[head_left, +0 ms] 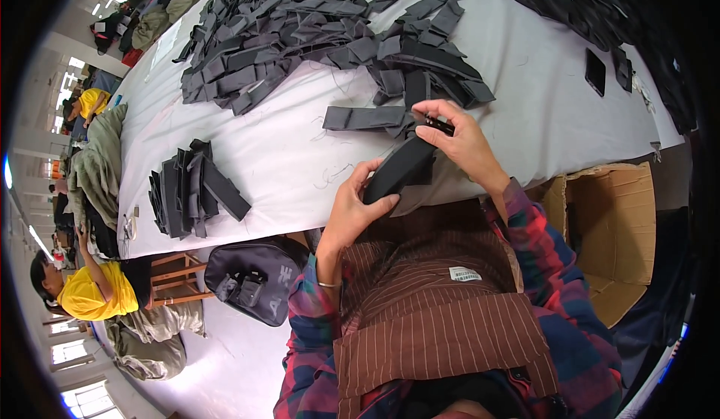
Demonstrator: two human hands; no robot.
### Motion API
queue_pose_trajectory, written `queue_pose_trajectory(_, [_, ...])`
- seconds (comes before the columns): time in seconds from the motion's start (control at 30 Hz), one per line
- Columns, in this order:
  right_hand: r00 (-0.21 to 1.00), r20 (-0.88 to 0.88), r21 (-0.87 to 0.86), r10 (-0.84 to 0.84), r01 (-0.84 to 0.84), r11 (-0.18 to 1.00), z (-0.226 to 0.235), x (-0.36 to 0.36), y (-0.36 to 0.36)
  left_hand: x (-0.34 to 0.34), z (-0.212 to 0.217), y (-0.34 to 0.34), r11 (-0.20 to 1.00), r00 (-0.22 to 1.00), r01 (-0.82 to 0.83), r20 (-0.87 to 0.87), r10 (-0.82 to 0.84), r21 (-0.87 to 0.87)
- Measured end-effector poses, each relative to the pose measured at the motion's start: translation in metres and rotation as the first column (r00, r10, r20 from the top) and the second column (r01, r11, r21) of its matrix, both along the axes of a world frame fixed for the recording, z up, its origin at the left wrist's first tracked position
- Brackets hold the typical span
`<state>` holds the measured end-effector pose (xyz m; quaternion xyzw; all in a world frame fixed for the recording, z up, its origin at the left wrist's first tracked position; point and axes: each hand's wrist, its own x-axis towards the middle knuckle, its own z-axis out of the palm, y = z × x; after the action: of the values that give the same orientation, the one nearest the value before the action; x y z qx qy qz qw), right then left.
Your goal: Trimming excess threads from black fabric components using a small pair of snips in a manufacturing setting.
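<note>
Bright windows line the left side of the workroom, where a co-worker in a yellow top sits beyond a black bag. A white-covered table fills the far part of the scene, with a big heap of dark grey cloth pieces on its far side, a smaller bundle near the left edge and a phone to the right. An open cardboard box stands to the near right. The step in hand looks like close work on one dark strip, just above the table's near edge. The left hand grips its near end between thumb and fingers; the right hand is closed on a small dark tool, perhaps thread snips, at the far end. So the strip slants between the hands, far end to the right. A loose flat piece lies just beyond. The next move seems to call for a steady left grip and careful placing of the tool; whether its tip touches the cloth, I cannot tell.
</note>
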<state>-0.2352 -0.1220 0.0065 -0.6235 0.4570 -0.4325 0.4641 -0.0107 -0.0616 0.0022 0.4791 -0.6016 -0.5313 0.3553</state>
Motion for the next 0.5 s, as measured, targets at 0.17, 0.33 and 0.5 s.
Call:
queue_pose_trajectory(0.17, [0.969,0.161,0.108,-0.187,0.171,0.979,-0.009,-0.003,-0.006,-0.008,0.003,-0.020,0.935,0.866,0.074,-0.487,0.113,0.347])
queue_pose_trajectory(0.33, [0.985,0.058,0.003,-0.164,0.164,0.987,0.000,-0.007,-0.003,-0.005,0.003,-0.034,0.954,0.726,0.083,-0.673,0.141,0.289])
queue_pose_trajectory(0.5, [0.970,-0.172,-0.094,-0.169,0.155,0.983,0.005,-0.011,-0.004,-0.012,0.005,-0.037,0.952,0.766,-0.082,-0.592,0.250,0.296])
